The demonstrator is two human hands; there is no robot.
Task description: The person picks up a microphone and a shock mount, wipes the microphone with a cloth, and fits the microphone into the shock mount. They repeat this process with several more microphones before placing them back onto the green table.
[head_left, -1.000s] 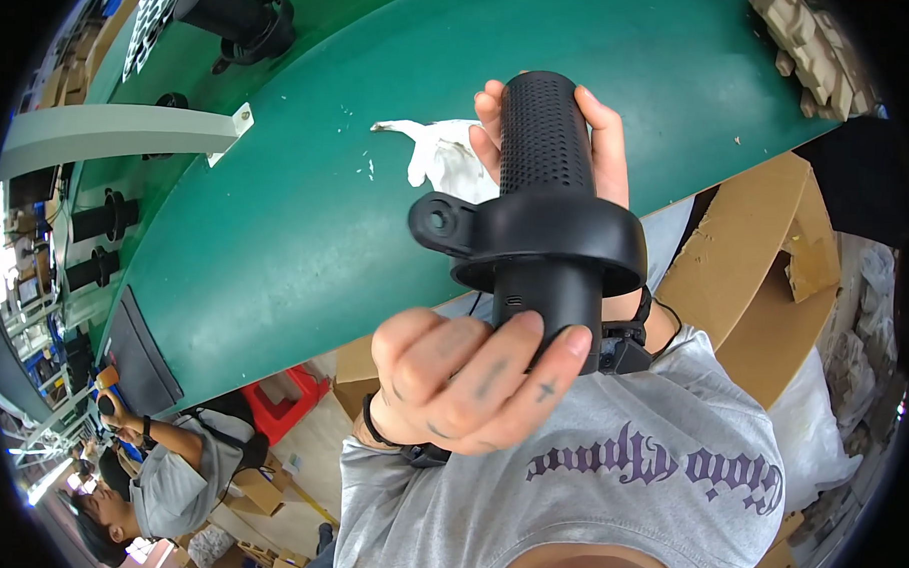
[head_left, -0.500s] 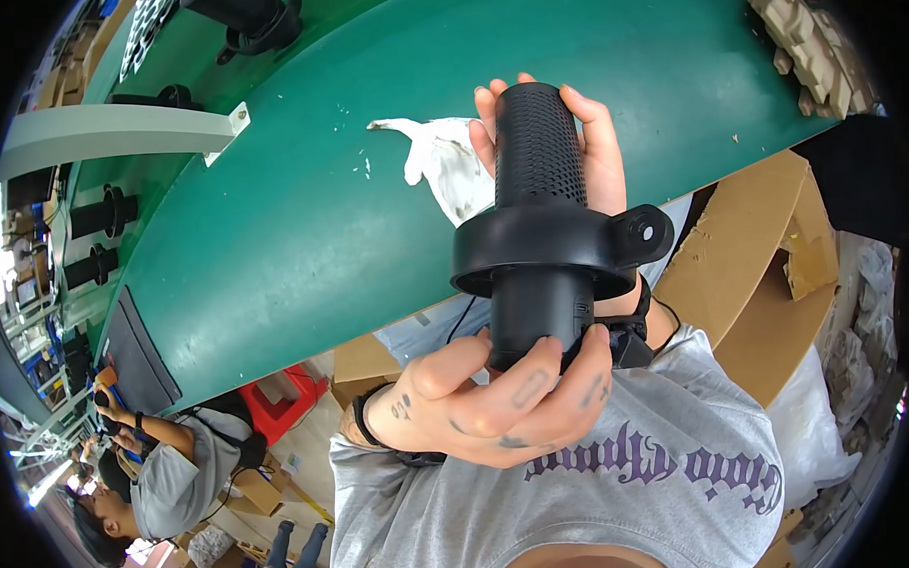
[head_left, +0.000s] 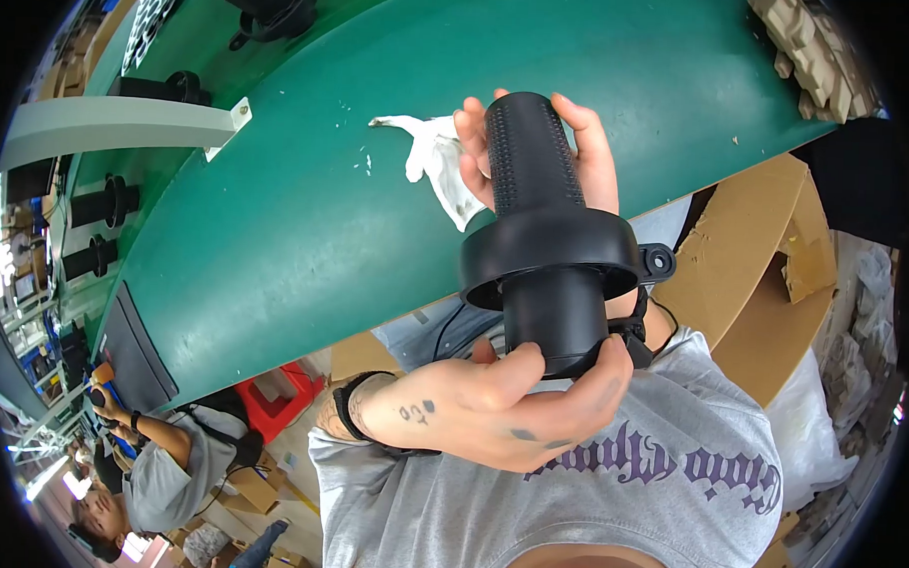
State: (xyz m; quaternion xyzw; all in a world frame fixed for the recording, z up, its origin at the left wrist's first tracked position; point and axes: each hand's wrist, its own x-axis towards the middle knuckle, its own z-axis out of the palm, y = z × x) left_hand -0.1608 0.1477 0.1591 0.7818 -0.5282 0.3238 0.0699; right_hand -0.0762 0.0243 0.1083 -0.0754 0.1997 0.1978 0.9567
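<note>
**Black handle part held in both hands over a green bench**

A long green work surface (head_left: 307,209) fills most of the view, curving from the upper right down to the lower left. Around it is a workshop: brown cardboard boxes (head_left: 766,255) stand to the right below the bench edge, more stacked cardboard (head_left: 813,46) lies at the top right corner, and a red stool (head_left: 275,398) sits on the floor under the bench. At the lower left another person in a grey shirt (head_left: 162,479) works at the same bench. A grey metal bracket arm (head_left: 120,127) reaches in from the left, and several black cylindrical parts (head_left: 102,204) stand in a row along the far left side, with one more (head_left: 269,2) at the top.

A crumpled white cloth (head_left: 434,163) lies on the green surface, just behind the fingers of the right hand.

The black ribbed handle with a wide round collar (head_left: 551,252) is held up in front of the chest, above the near edge of the bench, roughly upright. The right hand (head_left: 579,158) wraps its upper, ribbed end from behind, fingers closed around it. The left hand (head_left: 490,410) grips the lower, smooth end from below, thumb and fingers clamped on it. The collar sits between the two hands, a small lug (head_left: 659,261) pointing right.
</note>
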